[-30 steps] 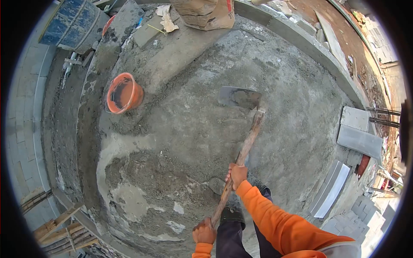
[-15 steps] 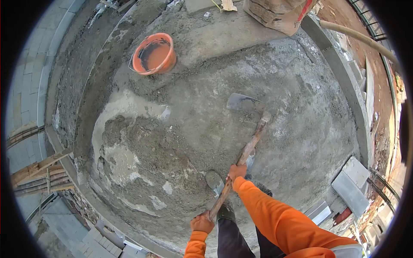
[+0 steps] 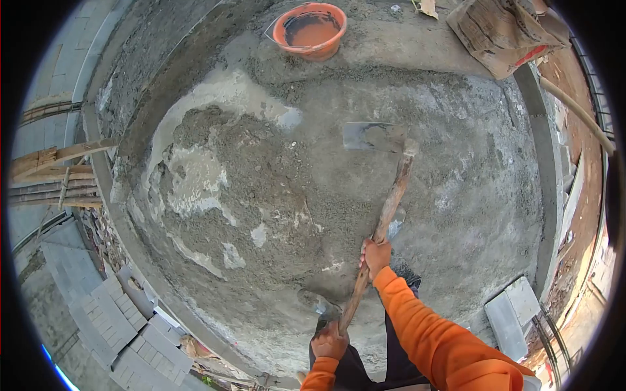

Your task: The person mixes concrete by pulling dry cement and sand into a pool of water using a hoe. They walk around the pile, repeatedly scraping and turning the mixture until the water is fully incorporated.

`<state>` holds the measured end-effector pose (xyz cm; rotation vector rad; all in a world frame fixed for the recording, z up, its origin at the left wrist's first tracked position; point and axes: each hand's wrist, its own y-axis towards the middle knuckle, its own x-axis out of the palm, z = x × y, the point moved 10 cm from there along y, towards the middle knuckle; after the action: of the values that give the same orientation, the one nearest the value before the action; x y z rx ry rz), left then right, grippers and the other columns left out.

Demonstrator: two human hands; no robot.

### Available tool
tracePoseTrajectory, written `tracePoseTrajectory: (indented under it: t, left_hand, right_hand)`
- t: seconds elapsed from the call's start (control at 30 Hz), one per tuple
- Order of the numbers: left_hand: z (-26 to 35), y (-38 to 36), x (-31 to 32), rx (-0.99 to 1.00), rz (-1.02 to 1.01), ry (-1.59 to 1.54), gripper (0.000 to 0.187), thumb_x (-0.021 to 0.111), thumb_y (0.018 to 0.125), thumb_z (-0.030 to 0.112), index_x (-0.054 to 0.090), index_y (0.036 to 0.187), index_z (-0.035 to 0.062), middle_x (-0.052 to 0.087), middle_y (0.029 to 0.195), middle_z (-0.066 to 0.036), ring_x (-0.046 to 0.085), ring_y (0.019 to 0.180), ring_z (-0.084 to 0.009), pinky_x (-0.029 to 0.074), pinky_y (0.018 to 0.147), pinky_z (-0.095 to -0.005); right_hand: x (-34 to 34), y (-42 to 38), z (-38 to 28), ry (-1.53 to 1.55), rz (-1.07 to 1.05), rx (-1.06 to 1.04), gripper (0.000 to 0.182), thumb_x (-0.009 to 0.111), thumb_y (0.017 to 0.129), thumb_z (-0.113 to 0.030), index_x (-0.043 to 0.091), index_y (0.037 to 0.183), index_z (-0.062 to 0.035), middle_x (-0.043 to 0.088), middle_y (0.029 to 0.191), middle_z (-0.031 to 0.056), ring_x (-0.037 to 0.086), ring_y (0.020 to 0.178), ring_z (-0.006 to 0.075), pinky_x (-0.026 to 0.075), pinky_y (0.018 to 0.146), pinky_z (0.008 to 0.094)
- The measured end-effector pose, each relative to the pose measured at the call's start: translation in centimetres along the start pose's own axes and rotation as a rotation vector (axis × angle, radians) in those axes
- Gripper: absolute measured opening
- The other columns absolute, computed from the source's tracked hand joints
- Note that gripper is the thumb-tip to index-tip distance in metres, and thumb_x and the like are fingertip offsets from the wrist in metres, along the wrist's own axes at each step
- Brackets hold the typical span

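Note:
A hoe (image 3: 392,198) with a long, rough wooden handle slants across the middle of the view. Its wide metal blade (image 3: 355,135), smeared with grey mortar, is over the mortar-covered ground at the far end. My right hand (image 3: 376,256) wraps round the handle about midway along it. Closer to my body, my left hand (image 3: 330,341) grips the handle's lower end. Left of the hoe lies a heap of wet grey mortar (image 3: 261,159), with paler watery patches along its edge. My mortar-caked boots show partly beneath the handle.
An orange bucket (image 3: 324,52) of murky liquid stands at the far side. A brown paper sack (image 3: 492,39) sits at the far right. Low concrete edging (image 3: 542,163) borders the mixing area. Grey slabs (image 3: 507,324) lie at lower right, wooden poles (image 3: 62,159) at left.
The view has swung, shifting the bucket and sack rightward and up in the picture. Relative to the ground, the hoe blade has moved left, closer to the mortar heap. Both hands keep their grip.

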<state>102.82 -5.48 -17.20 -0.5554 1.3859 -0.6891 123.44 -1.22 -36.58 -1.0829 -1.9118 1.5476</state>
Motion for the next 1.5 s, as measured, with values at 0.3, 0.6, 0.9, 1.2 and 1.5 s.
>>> tracePoseTrajectory:
  t: [0.3,0.6,0.9,1.2,1.5]
  left_hand:
    - [2.1,3.2,1.9,0.051,-0.163,-0.234,0.025,0.051,0.083,0.014,0.060,0.105,0.0081,0.070,0.085,-0.015,0.068,0.082,-0.0337,0.053,0.075,-0.0433]
    - [-27.4,-6.3,1.4,0.220,-0.167,0.101,0.023,0.053,0.084,0.017,0.064,0.103,0.0094,0.068,0.084,-0.007,0.067,0.077,-0.0245,0.051,0.068,-0.0375]
    - [-30.1,-7.9,-19.8,0.403,0.067,0.522,0.014,0.058,0.078,0.014,0.069,0.084,0.0095,0.063,0.079,-0.003,0.060,0.081,-0.0198,0.047,0.070,-0.0344]
    - [-36.8,-14.8,-34.7,0.213,0.276,0.642,0.020,0.071,0.059,0.010,0.066,0.078,0.0126,0.048,0.059,-0.001,0.047,0.057,-0.0233,0.038,0.051,-0.0374]
    - [-22.9,-9.7,-6.3,0.286,-0.288,-0.130,0.022,0.064,0.077,0.023,0.060,0.094,0.0104,0.067,0.076,-0.015,0.066,0.071,-0.0359,0.053,0.064,-0.0465]
  right_hand:
    - [-2.4,11.7,-0.5,-0.195,-0.039,0.006,0.008,0.050,0.086,-0.012,0.050,0.083,-0.0042,0.047,0.062,0.0064,0.048,0.048,0.0202,0.047,0.044,0.0373]
    - [2.5,0.9,33.3,0.036,0.161,0.226,0.010,0.042,0.087,-0.013,0.047,0.080,-0.0075,0.043,0.060,0.0047,0.044,0.051,0.0201,0.045,0.048,0.0352]
    - [18.3,-13.3,41.7,0.723,-0.203,0.506,0.011,0.050,0.081,-0.008,0.043,0.073,-0.0100,0.040,0.060,-0.0014,0.040,0.050,0.0123,0.042,0.049,0.0270]
    - [29.5,-32.1,36.6,0.778,-0.244,0.628,0.015,0.057,0.080,-0.006,0.045,0.072,-0.0098,0.042,0.060,0.0014,0.045,0.053,0.0152,0.043,0.053,0.0337]
    - [2.0,-16.5,15.7,0.130,0.188,-0.348,0.017,0.057,0.081,-0.004,0.043,0.090,-0.0025,0.049,0.062,0.0064,0.050,0.042,0.0155,0.045,0.037,0.0307]
